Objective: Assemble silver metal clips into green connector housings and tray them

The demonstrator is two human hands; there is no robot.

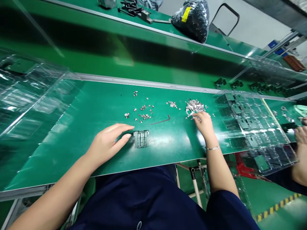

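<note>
My left hand (107, 143) hovers low over the green table, thumb and fingers apart, with nothing in it. Just right of its fingertips lies a dark, slotted rectangular part (141, 139). My right hand (204, 124) reaches to the near edge of a pile of small silvery metal pieces (195, 104). Its thumb and fingertips are pinched together at one of these pieces (190, 114). Between the hands lies a hex key (161, 121), its bent end to the right. Small screw-like metal bits (145, 116) are scattered beyond the dark part, with a smaller cluster (172, 104) left of the pile.
Clear plastic trays stand on both sides; the right tray (253, 127) holds several dark parts, the left tray (31, 92) is stacked. Behind runs a raised shelf (144, 41) with a black plastic-wrapped bag (192, 20). A co-worker's hand (301, 137) shows at the right edge.
</note>
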